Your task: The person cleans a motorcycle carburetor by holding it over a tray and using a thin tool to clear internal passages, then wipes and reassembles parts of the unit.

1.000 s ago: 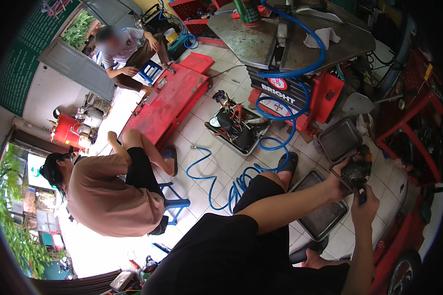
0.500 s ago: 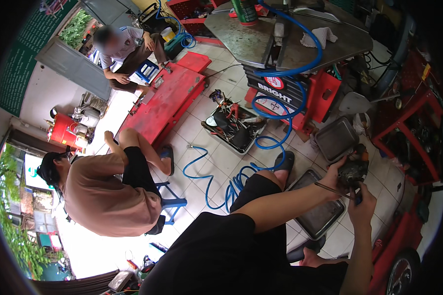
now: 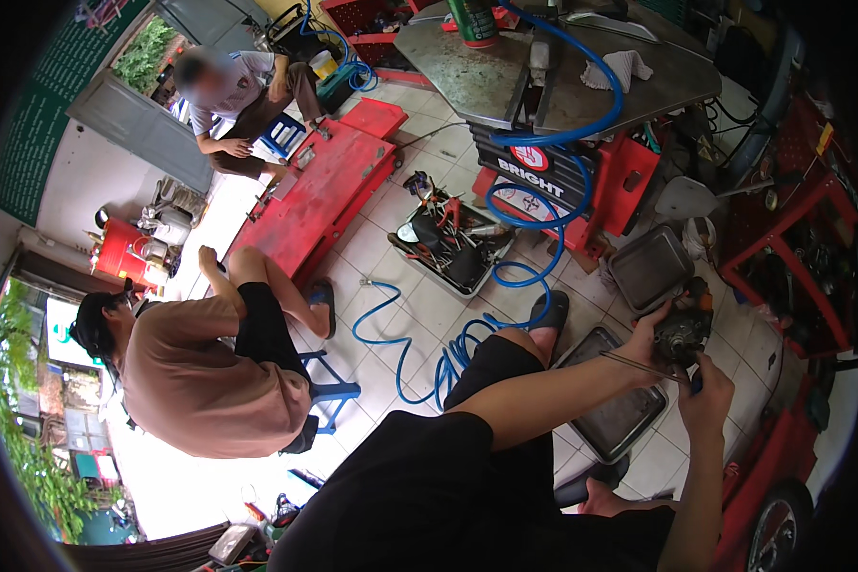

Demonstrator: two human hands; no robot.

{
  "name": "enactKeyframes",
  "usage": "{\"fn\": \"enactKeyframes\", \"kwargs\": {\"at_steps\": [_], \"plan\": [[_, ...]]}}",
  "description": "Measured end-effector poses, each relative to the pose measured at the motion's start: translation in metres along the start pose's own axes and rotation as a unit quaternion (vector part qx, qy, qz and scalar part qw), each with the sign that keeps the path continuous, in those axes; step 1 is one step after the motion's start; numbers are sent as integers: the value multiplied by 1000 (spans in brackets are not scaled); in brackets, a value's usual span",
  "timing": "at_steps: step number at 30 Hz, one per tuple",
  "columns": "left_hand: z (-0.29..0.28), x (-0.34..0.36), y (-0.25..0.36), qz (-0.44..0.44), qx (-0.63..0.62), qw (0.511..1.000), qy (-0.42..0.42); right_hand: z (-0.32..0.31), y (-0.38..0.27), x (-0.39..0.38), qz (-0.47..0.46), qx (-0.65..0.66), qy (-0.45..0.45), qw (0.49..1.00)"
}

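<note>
My left hand [image 3: 645, 343] grips a dark, greasy metal part [image 3: 684, 330] with a rounded body and an orange-tan patch at its far end. Just below it, my right hand [image 3: 709, 393] is closed round the dark blue handle of a thin rod-like tool [image 3: 639, 365], probably a screwdriver. The tool's shaft runs leftward past my left wrist. Its contact with the part is hidden by my fingers. Both hands are at the right, above the tiled floor beside a grey metal tray [image 3: 612, 427]. A second tray [image 3: 650, 267] lies beyond the part.
A box of hand tools [image 3: 453, 243] stands mid-floor. Coiled blue air hose [image 3: 462, 353] runs by my leg. A person on a blue stool [image 3: 334, 393] sits left; another sits beyond the red lift platform [image 3: 305, 205]. A machine with a metal turntable [image 3: 448, 67] stands ahead, a red shelf [image 3: 782, 248] right.
The metal part has tilted slightly in my left hand, and my right hand with the tool has shifted a little to the right. The seated people have barely moved.
</note>
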State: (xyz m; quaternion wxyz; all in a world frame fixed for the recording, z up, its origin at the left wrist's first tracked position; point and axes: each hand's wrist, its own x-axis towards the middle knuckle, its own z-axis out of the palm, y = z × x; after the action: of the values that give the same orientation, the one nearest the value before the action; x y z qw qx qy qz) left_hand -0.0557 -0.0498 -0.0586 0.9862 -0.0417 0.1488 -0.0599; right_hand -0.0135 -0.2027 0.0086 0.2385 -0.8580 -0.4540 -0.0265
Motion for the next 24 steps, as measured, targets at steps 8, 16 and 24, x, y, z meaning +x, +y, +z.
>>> {"fn": "enactKeyframes", "kwargs": {"at_steps": [8, 16, 24], "plan": [[-2, 0, -2, -1, 14, 999, -31, -2, 6, 4, -116, -9, 29, 993], [-6, 5, -1, -13, 24, 1000, -14, 1, 5, 2, -75, 0, 54, 996], [-8, 3, 0, -8, 8, 1000, -29, -5, 7, 2, -107, -62, 2, 992]]}}
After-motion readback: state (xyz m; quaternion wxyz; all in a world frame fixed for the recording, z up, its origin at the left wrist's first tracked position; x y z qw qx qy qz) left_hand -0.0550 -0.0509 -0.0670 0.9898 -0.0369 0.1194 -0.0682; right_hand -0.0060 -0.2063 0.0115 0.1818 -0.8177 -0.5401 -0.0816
